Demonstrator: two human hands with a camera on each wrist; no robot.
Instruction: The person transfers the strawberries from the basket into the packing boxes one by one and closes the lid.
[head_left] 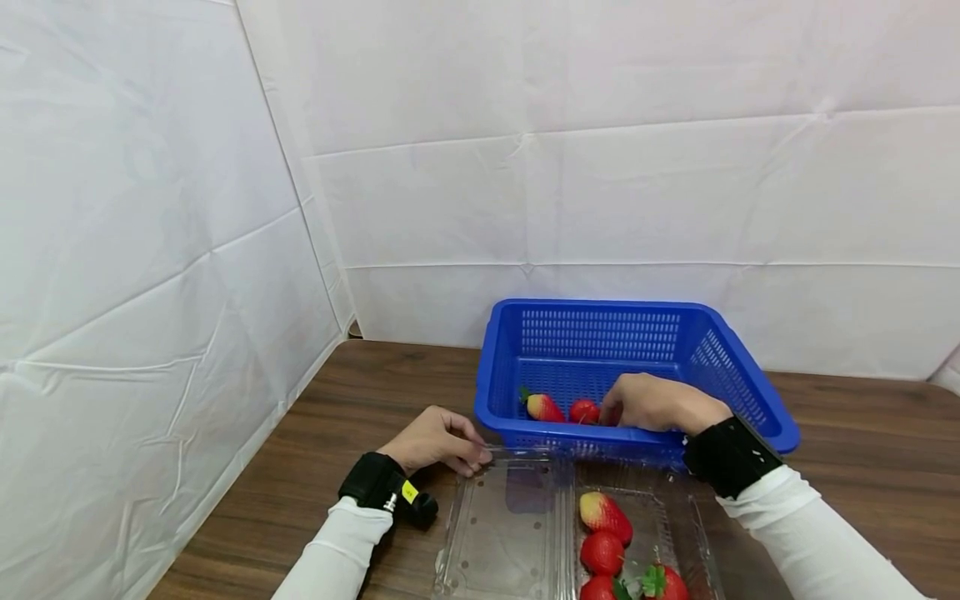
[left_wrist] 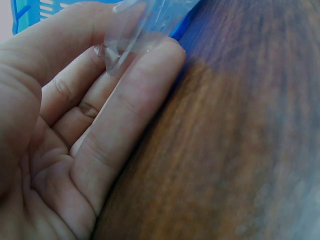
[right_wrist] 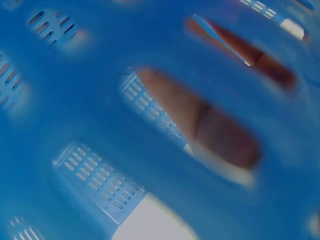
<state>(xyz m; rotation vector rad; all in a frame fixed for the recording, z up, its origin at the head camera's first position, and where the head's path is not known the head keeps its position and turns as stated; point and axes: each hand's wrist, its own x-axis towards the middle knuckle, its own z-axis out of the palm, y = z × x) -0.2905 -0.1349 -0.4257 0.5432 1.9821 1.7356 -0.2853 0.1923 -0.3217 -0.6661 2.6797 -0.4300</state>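
At the far left corner of a clear plastic clamshell box, its lid (head_left: 498,533) laid out flat, my left hand (head_left: 442,442) pinches the lid's edge between thumb and finger. The left wrist view shows the clear plastic corner (left_wrist: 122,45) between those fingertips. My right hand (head_left: 656,402) reaches over the near rim into a blue plastic basket (head_left: 637,306), fingers pointing down. Close by its fingertips lies a red strawberry (head_left: 584,411), with a paler strawberry (head_left: 545,407) to the left. The rim hides the fingertips; whether they grip a strawberry I cannot tell.
Several strawberries, one a pale-tipped strawberry (head_left: 606,517), lie in the box's right half, the tray (head_left: 678,533). The box sits against the basket's near side on a brown wooden table (head_left: 405,375). White sheeting (head_left: 637,192) hangs behind and at the left.
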